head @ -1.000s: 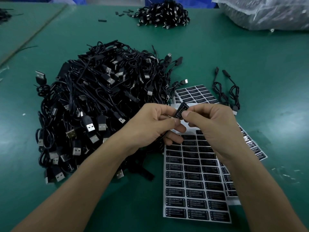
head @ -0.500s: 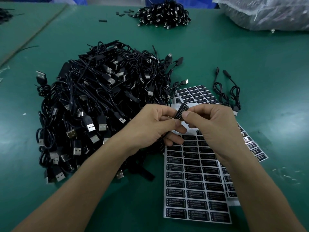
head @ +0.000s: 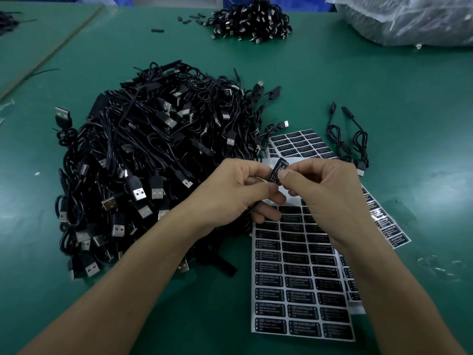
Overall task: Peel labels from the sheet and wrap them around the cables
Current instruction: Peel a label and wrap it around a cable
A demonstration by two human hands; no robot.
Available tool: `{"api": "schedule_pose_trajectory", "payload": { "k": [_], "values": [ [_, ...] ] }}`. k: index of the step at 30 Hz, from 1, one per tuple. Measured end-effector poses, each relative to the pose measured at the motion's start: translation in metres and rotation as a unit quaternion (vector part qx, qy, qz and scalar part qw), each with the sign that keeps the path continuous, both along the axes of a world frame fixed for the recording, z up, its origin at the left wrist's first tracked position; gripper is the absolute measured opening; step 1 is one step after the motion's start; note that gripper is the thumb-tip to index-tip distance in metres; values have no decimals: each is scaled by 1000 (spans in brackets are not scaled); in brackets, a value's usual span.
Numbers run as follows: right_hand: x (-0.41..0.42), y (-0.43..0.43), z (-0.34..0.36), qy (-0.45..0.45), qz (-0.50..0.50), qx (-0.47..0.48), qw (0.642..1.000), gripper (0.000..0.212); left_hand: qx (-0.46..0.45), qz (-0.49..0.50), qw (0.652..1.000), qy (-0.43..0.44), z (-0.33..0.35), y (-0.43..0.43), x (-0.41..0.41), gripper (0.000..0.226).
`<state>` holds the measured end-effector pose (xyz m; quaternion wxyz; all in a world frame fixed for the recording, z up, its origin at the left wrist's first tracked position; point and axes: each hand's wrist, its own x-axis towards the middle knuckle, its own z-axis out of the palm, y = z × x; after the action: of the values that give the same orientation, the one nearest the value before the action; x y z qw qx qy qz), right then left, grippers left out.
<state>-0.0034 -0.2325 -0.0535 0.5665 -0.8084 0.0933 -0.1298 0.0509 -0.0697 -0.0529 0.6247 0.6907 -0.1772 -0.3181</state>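
Above the near edge of the green desk (head: pixel 384 85), both hands meet over a small black label (head: pixel 277 170) printed in white "LED CONTROLLER", tilted on end. The right hand (head: pixel 330 190) has its grip closed on the label, thumb and forefinger pinching its lower edge. The left hand (head: pixel 230 190) has its grip clamped on a thin black cable (head: pixel 252 210), which shows only below the palm, and its thumb and forefinger touch the label's bottom end. How far the label goes round the cable cannot be told.

Beneath the hands lies the label sheet (head: pixel 302 290), rows of black stickers each headed "LED CONTROLLER"; the smaller lines under that are too fine to read. A second sheet (head: pixel 384 224) pokes out from under its right side and a third sheet (head: pixel 302 144) lies just beyond the hands. The big pile of cables (head: pixel 153 162), black with USB plugs, sits to the left, touching the sheets. Two loose cables (head: pixel 358 147) lie right of the third sheet. A smaller heap (head: pixel 252 19) and a plastic bag (head: pixel 409 19) are at the far edge
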Motion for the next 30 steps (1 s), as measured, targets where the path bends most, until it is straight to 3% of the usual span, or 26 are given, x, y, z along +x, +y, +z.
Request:
{"api": "schedule_pose_trajectory", "payload": {
  "k": [30],
  "values": [
    [-1, 5, -4, -14, -45, -47, 998, 18, 10, 36, 999, 0, 4, -4, -6, 14]
  ]
}}
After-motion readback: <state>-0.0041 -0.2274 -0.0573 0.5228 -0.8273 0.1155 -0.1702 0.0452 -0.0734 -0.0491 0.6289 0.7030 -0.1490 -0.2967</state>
